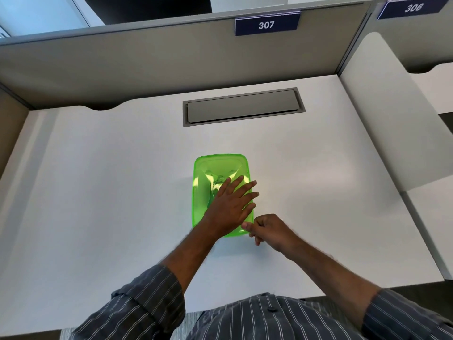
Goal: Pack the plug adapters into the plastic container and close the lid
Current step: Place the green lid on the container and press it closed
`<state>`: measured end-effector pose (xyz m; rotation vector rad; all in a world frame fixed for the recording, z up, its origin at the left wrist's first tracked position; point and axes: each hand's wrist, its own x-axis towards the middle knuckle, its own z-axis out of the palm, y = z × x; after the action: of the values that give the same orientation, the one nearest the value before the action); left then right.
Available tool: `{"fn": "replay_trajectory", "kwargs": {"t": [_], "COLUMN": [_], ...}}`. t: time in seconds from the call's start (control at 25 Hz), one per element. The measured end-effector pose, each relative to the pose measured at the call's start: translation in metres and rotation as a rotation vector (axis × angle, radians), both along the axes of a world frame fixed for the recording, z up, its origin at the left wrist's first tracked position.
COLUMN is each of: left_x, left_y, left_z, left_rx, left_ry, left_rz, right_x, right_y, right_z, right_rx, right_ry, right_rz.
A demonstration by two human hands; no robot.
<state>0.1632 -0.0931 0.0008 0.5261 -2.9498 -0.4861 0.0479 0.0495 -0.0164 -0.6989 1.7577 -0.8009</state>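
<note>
A translucent green plastic container [215, 168] stands in the middle of the white desk with its green lid on top. My left hand [230, 204] lies flat on the lid, palm down, fingers spread toward the right edge. My right hand [267, 229] is curled at the container's near right corner, thumb and fingertips pinched against the lid's rim. Blurred shapes show through the green plastic inside the container; I cannot make out the plug adapters.
A grey cable hatch [242, 107] is set into the desk [98, 192] behind the container. Grey partition walls [147, 57] close the desk at the back and left, and a white divider [380, 119] stands on the right. The desk's front edge runs just before my torso.
</note>
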Motion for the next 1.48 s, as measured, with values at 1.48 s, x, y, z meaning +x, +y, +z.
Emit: {"fn": "replay_trajectory", "kwargs": {"t": [1.48], "left_x": [-0.012], "left_y": [-0.104], "left_z": [0.021], "left_rx": [0.226], "left_ry": [-0.203], "left_rz": [0.525], "right_x": [-0.059], "right_y": [0.002], "right_z": [0.015], "right_rx": [0.015], "right_ry": [-0.127], "right_rz": [-0.073]}}
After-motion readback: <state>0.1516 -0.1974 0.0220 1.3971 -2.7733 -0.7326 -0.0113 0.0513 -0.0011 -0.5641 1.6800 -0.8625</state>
